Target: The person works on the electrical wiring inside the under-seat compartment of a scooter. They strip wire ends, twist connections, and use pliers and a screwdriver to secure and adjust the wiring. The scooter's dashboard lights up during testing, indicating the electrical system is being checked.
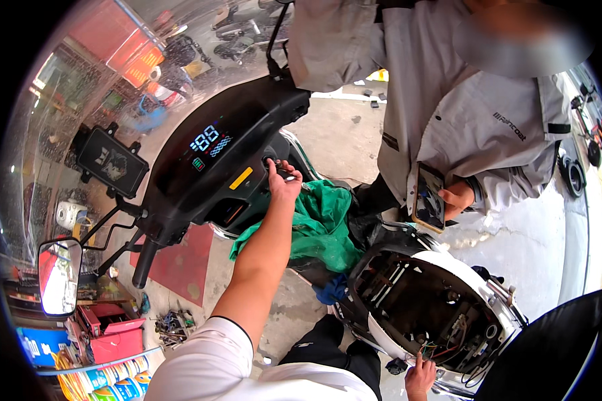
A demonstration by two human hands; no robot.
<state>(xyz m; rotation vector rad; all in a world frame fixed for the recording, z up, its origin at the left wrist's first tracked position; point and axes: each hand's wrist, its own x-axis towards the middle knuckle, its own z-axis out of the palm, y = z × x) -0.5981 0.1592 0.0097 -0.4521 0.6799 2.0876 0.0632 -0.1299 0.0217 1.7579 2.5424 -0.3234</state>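
Observation:
My left hand (285, 180) reaches to the front panel of an electric scooter (231, 167). Its fingers are pinched at the ignition lock, on what looks like a key mostly hidden by them. The lit digital display (207, 140) shows beside it. My right hand (420, 378) is low at the rim of the open body compartment (389, 337), fingers closed at the ends of thin coloured wires (435, 349). Most of the grip is hidden. A green cloth or raincoat (324, 224) is draped below my left hand.
Another person in a grey jacket (441, 127) stands across the scooter, holding a phone (429, 197). A mirror (60, 276), phone holder (112, 162) and clear windshield (114, 87) are at left. Red toolboxes (117, 341) and loose metal parts (174, 327) sit on the floor.

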